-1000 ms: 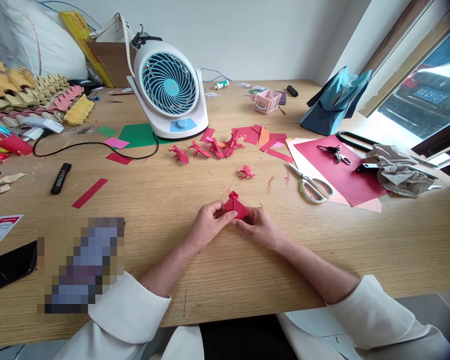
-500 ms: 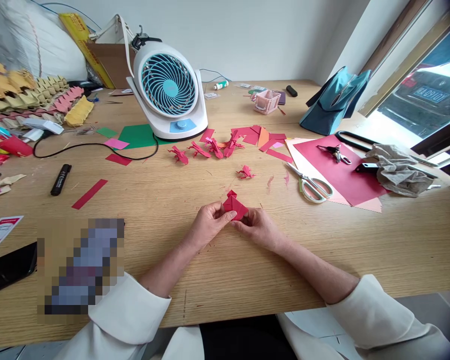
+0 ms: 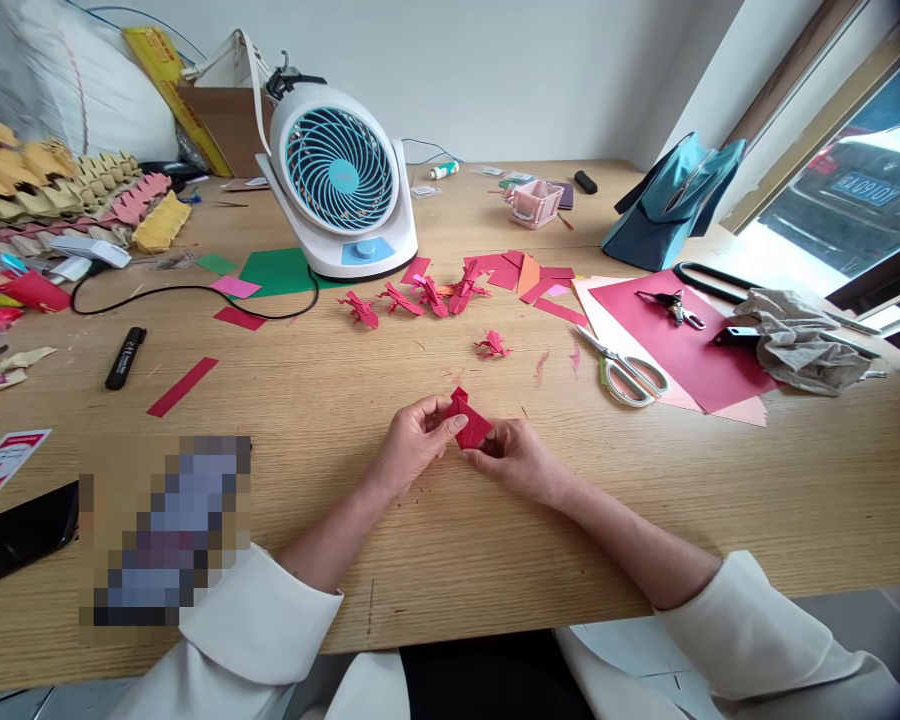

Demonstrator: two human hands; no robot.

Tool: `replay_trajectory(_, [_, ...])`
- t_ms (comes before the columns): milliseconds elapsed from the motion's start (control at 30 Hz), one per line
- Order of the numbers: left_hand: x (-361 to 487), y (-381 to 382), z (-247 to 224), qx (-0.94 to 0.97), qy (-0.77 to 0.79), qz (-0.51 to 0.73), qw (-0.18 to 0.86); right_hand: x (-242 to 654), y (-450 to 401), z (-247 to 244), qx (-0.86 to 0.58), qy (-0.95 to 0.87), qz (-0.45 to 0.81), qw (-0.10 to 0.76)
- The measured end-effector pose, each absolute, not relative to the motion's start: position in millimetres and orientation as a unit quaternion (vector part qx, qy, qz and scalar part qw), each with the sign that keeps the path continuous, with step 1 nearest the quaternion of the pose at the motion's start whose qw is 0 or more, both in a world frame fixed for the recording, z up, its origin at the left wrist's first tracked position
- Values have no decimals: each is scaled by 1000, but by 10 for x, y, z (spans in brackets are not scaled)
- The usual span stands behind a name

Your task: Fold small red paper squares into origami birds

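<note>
A small piece of folded red paper (image 3: 474,428) is held between my two hands just above the table. My left hand (image 3: 414,440) pinches its left side, thumb across the front. At its lower right edge my right hand (image 3: 516,455) grips it between thumb and fingers; the fingertips behind the paper are hidden. Beyond the hands sits a folded red paper figure (image 3: 493,345). Farther back stand several similar red paper figures (image 3: 429,296) in a row.
White-handled scissors (image 3: 630,375) lie right of centre beside red paper sheets (image 3: 682,350). A white fan (image 3: 341,180) stands at the back. A black marker (image 3: 126,358) and a red paper strip (image 3: 183,387) lie left. Teal bag (image 3: 667,205) stands back right.
The folded paper has tilted and turned slightly between my hands, with my left thumb shifting a little to the left. Both hands keep their hold.
</note>
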State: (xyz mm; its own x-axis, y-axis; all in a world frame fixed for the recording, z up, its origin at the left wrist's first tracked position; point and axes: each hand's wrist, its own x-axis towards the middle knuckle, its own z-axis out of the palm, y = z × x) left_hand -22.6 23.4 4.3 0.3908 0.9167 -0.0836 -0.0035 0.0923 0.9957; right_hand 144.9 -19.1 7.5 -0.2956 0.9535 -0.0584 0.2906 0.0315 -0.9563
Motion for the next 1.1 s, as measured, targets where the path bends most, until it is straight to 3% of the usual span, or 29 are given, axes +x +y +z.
replay_trajectory(200, [-245, 228, 83, 546, 388, 384, 636, 1476, -196, 89, -500, -673, 452, 304])
replay_trajectory(467, [-265, 247, 46, 608, 381, 350, 602, 1551, -111, 43, -449, -593, 529, 407])
replay_trajectory(800, [-221, 227, -1, 624, 399, 338, 580, 1561, -67, -55, -456, -548, 532, 458])
replay_trajectory(1100, [-237, 227, -1, 632, 417, 309, 575, 1539, -82, 58, -481, -528, 540, 446])
